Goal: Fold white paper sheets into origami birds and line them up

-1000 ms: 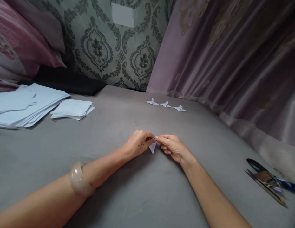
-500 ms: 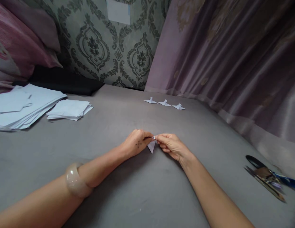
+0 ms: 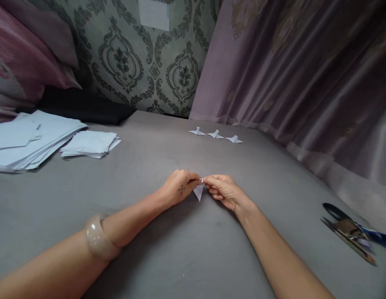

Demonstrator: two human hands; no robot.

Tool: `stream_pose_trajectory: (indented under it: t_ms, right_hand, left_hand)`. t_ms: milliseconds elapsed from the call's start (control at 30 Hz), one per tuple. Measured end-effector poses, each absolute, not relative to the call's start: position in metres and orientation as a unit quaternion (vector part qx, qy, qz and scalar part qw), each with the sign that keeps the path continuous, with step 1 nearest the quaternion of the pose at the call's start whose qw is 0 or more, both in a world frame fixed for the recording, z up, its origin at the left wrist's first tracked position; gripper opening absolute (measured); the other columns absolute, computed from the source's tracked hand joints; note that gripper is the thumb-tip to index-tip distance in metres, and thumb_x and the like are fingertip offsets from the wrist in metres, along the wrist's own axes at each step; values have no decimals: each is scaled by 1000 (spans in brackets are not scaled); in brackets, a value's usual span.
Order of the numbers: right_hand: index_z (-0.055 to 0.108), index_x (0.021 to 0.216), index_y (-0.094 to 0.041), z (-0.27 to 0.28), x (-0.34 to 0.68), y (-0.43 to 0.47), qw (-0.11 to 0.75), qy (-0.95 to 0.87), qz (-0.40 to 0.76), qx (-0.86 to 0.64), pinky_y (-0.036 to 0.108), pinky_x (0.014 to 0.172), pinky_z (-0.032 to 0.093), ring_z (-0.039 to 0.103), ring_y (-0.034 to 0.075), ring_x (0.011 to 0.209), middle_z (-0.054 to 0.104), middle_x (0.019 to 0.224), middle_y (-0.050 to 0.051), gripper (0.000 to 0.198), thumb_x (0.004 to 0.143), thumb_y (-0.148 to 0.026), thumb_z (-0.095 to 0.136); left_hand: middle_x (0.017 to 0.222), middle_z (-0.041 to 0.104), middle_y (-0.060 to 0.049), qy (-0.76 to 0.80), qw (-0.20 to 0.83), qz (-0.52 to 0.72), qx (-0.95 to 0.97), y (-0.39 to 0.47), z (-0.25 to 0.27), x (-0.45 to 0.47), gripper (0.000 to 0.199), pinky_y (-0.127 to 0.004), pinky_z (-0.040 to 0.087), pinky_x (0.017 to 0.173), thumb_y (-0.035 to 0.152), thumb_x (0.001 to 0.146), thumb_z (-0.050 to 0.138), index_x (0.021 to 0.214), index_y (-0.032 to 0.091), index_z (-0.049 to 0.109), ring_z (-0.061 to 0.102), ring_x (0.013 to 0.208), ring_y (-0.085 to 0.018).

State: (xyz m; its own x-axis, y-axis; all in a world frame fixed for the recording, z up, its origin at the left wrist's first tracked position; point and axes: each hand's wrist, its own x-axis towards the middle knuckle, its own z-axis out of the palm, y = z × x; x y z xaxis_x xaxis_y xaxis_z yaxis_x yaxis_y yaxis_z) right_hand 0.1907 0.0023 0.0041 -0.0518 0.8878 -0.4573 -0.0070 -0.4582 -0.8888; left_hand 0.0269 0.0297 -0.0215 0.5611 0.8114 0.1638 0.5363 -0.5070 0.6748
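Note:
A small piece of folded white paper (image 3: 199, 192) is pinched between my two hands, low over the middle of the grey surface. My left hand (image 3: 181, 187) grips it from the left, thumb and fingers pressed together, with a pale bangle (image 3: 101, 238) on that forearm. From the right, my right hand (image 3: 223, 191) pinches its top edge, the other fingers curled under. A pointed white flap hangs down below the fingertips; the rest of the paper is hidden by the fingers. Farther back, three folded paper figures (image 3: 215, 134) stand in a row.
A stack of large paper sheets (image 3: 52, 133) lies at the left, beside a pile of smaller paper pieces (image 3: 90, 143). Scissors (image 3: 338, 211) and other slim tools lie at the right edge. A curtain (image 3: 274, 83) borders the right side, and a black cloth (image 3: 84, 107) lies behind.
Both hands keep their pinch on the folded paper with almost no movement. The view has shifted very slightly.

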Motion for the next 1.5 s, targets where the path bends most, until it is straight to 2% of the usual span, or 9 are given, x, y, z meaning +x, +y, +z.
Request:
stream_pose_trajectory:
  t_ms: [200,367,600,933,1133,1400,1500]
  right_hand:
    - [50,57,-15,4,189,1,362,-381,611,-592,17,35,8,21,0,39,37,50,-7,16,66,-20,62]
    - [51,58,-14,3,190,2,360,-380,618,-587,17,34,9,25,1,39,41,53,-6,15,67,-20,62]
    - [50,57,-15,1,188,2,360,-380,603,-602,17,34,8,22,1,39,37,51,-7,15,67,-19,61]
    - [46,57,-16,4,187,0,359,-367,601,-613,15,33,9,25,0,39,40,51,-7,17,63,-19,61]
    - [46,57,-15,6,187,1,353,-363,605,-614,14,32,10,27,0,38,41,53,-6,16,65,-19,59]
    - [48,57,-15,4,191,0,345,-372,601,-618,15,33,10,26,0,36,40,51,-7,14,66,-19,57]
    - [48,57,-17,0,196,-1,363,-384,567,-632,17,34,12,27,2,37,38,49,-7,15,67,-21,58]
  left_hand:
    - [67,65,-2,390,273,246,844,30,-24,26,27,-21,33,58,30,88,47,81,18,71,54,61,-12]
    - [66,63,-2,386,266,238,850,30,-23,26,29,-21,33,57,28,89,45,80,18,70,54,60,-11]
    - [63,62,-1,398,271,237,844,29,-21,26,28,-20,32,56,30,89,47,81,19,71,51,58,-11]
    - [68,66,-2,389,266,241,848,29,-21,25,27,-21,35,59,29,89,46,85,20,71,57,62,-12]
    - [61,62,-2,383,253,256,851,28,-21,25,30,-20,34,56,30,89,46,77,17,70,53,56,-11]
    - [66,65,-1,393,278,267,835,27,-20,26,28,-19,37,57,30,86,46,80,17,71,55,61,-11]
    - [66,65,0,410,290,262,824,26,-18,27,28,-19,38,57,29,86,46,80,18,71,56,61,-11]
